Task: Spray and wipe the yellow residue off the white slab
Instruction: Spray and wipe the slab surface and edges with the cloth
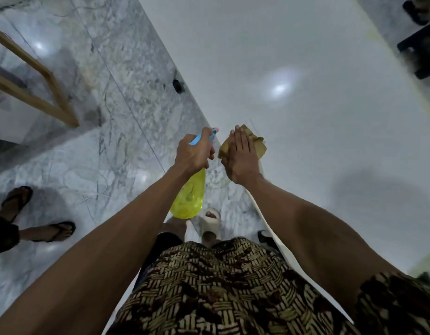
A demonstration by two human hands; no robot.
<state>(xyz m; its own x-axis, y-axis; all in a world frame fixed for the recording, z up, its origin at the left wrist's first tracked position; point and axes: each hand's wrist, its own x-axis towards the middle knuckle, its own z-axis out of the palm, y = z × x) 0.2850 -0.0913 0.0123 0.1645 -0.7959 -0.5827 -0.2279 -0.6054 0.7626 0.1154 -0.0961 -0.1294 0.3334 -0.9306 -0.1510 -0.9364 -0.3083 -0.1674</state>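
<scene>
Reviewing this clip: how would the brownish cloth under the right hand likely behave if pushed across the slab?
The cloth looks crumpled and floppy, so it would probably bunch unless the right hand stays flat on it. The white slab looks glossy, so it likely slides easily. It seems light.

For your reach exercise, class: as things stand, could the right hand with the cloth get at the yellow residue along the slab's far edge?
Probably not from here. The right hand presses the cloth at the near edge of the white slab; the yellow residue lies across its full width. Nothing blocks the way, but a step round seems needed.
</scene>
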